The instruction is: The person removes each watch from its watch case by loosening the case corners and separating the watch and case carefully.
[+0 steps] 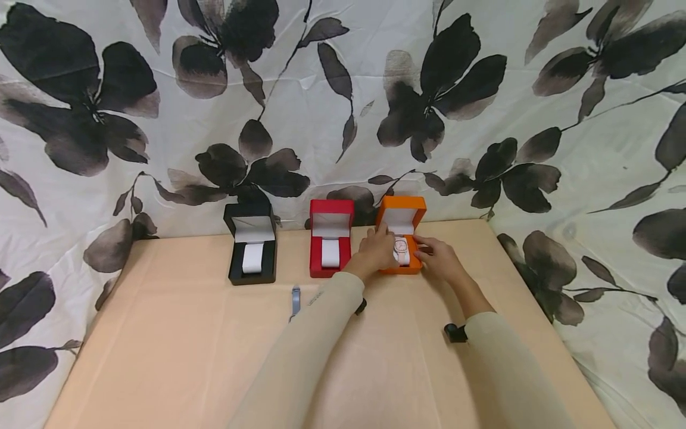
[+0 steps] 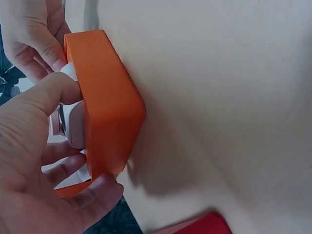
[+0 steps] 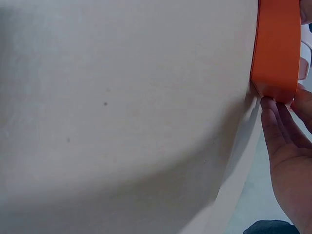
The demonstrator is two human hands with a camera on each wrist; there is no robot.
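Hands flank the orange box (image 1: 401, 238): left hand (image 1: 375, 251) grips its side, right hand (image 1: 436, 257) touches it with straight fingers; no writing legible.

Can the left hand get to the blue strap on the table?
Probably yes. The blue strap lies in the open on the table, just left of the left sleeve, with nothing on it. But the left hand is at the orange box with the watch, so it must let go first.

Black box (image 1: 252, 250), red box (image 1: 330, 247) open on table (image 1: 161, 357); blue strap (image 1: 295, 301) nearby.
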